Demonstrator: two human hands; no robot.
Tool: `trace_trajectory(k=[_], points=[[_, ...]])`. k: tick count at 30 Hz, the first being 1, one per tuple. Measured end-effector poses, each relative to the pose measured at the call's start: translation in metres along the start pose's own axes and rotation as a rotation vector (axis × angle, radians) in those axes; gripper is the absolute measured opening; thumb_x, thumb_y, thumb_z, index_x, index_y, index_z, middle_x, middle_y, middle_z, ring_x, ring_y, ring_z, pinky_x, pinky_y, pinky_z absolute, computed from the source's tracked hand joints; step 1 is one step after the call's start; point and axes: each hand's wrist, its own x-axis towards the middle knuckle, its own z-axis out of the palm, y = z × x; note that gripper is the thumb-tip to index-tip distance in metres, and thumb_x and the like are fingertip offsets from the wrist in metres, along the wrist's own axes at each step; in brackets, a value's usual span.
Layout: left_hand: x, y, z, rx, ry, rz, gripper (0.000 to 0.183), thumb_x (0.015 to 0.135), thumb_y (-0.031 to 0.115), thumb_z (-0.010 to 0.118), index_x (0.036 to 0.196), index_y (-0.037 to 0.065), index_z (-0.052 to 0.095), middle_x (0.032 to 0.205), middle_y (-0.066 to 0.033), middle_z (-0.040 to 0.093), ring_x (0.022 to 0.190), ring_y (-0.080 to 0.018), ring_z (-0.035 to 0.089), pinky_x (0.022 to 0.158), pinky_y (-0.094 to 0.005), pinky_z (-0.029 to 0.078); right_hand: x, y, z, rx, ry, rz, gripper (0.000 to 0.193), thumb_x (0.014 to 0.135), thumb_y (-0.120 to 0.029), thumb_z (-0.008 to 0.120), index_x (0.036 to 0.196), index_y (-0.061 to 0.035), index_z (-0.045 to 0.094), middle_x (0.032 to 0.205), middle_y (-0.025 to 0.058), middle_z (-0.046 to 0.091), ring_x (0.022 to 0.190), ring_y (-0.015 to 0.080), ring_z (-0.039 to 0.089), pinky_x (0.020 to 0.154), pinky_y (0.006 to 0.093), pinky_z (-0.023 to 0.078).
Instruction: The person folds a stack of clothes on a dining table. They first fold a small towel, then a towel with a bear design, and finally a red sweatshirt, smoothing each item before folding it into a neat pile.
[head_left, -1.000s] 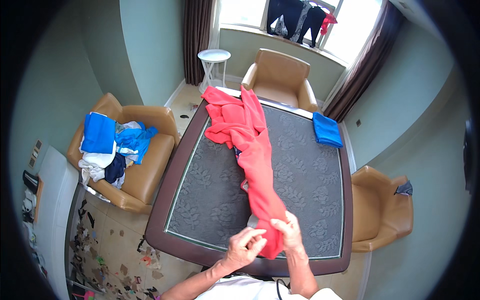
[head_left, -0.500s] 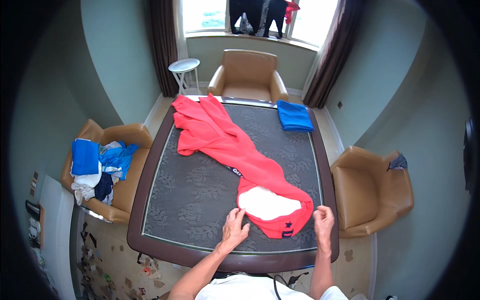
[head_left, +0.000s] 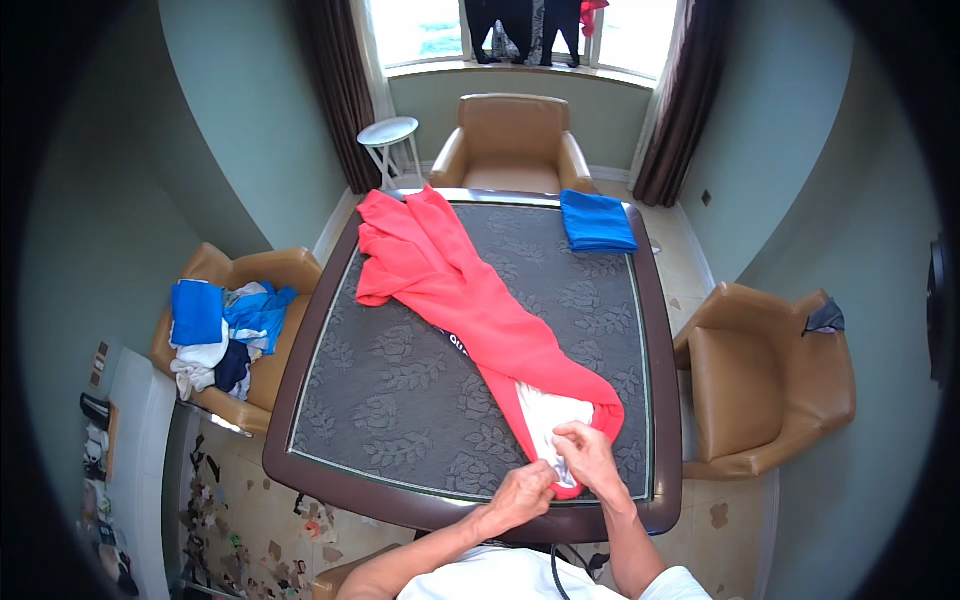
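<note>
A coral-red hooded sweatshirt (head_left: 490, 310) lies diagonally across the dark patterned table, its hood toward me and a white lining (head_left: 545, 410) showing. My left hand (head_left: 527, 493) is closed on the hood's near edge, at its lower left. Close beside it, my right hand (head_left: 588, 457) is over the hood opening, with bent fingers pinched at the white lining. Exactly how much cloth each hand grips is hidden behind the fingers. The far end of the sweatshirt rests in loose folds near the table's far left corner.
A folded blue cloth (head_left: 597, 222) lies at the table's (head_left: 385, 518) far right corner. Tan armchairs stand left, right (head_left: 745, 395) and beyond (head_left: 513, 130). The left one holds piled clothes (head_left: 225, 335). A small white side table (head_left: 388, 130) stands behind; scraps litter the floor at left.
Both hands have come together at the hood; the right hand moved left from beside it. The hood has narrowed, its near edge is drawn toward me, and its dark print no longer shows.
</note>
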Motion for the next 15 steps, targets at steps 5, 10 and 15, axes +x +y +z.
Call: trace_trajectory(k=[5, 10, 15], points=[[-0.004, -0.004, -0.002, -0.058, -0.100, 0.038, 0.019, 0.080, -0.002, 0.069, 0.099, -0.001, 0.068, 0.095, -0.0183, 0.066, 0.084, -0.0391, 0.068, 0.072, -0.0447, 0.056, 0.038, 0.024, 0.033, -0.196, -0.284, 0.035, 0.028, 0.091, -0.019, 0.074, 0.079, -0.0030, 0.055, 0.070, -0.0054, 0.045, 0.062, 0.0059, 0.039, 0.052, 0.0292, 0.033], [-0.016, -0.021, -0.030, -0.365, -0.105, -0.271, 0.021, 0.087, 0.005, 0.075, 0.108, 0.003, 0.071, 0.096, -0.0088, 0.067, 0.080, -0.0188, 0.069, 0.071, -0.0320, 0.055, 0.028, 0.007, 0.039, -0.189, -0.301, 0.007, 0.028, 0.088, -0.014, 0.071, 0.074, -0.0062, 0.049, 0.067, -0.0069, 0.039, 0.062, 0.0053, 0.036, 0.052, 0.0296, 0.030], [-0.018, -0.109, -0.056, -0.465, 0.361, -0.457, 0.018, 0.090, 0.008, 0.073, 0.108, 0.004, 0.072, 0.092, -0.0050, 0.070, 0.079, -0.0102, 0.068, 0.071, -0.0257, 0.055, 0.005, 0.007, -0.020, -0.014, -0.007, 0.082, 0.014, 0.087, -0.010, 0.071, 0.082, -0.0039, 0.060, 0.071, -0.0056, 0.051, 0.066, 0.0049, 0.045, 0.058, 0.0268, 0.038]])
